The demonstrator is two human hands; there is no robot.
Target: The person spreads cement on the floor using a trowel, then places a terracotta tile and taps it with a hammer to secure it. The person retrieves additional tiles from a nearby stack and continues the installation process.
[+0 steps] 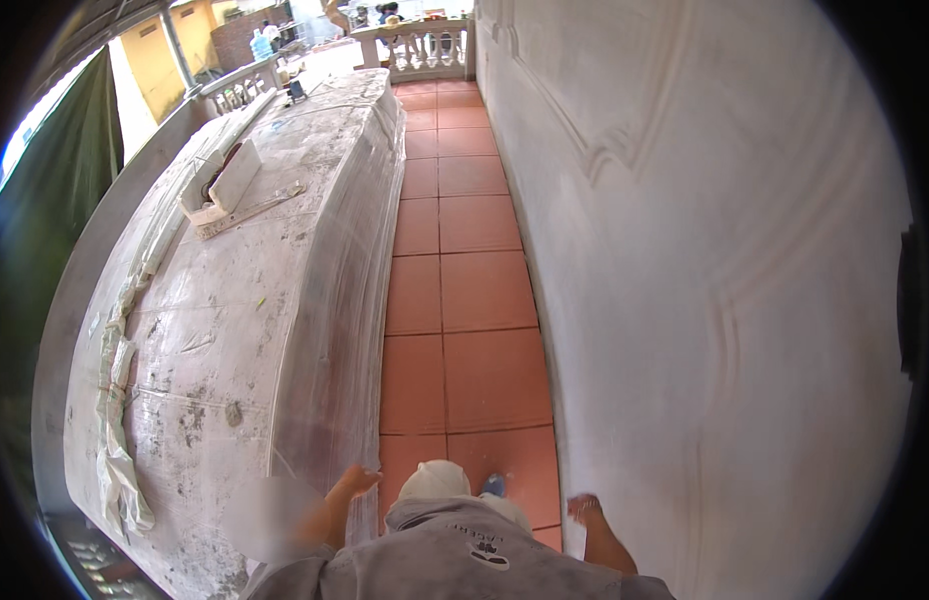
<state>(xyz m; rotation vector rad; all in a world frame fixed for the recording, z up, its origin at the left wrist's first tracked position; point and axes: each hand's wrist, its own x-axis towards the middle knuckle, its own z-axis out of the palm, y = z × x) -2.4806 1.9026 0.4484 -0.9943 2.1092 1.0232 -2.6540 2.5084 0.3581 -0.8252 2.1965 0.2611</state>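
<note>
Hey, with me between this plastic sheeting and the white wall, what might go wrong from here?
The left hand is close to the plastic sheeting and might snag it. The right hand, beside the white wall, could scrape against it, as the tiled walkway is narrow.

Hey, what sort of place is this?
Likely a home's terrace or balcony walkway, partly outdoors: red floor tiles run alongside a pale moulded wall, and a balustrade stands at the far end.
</note>
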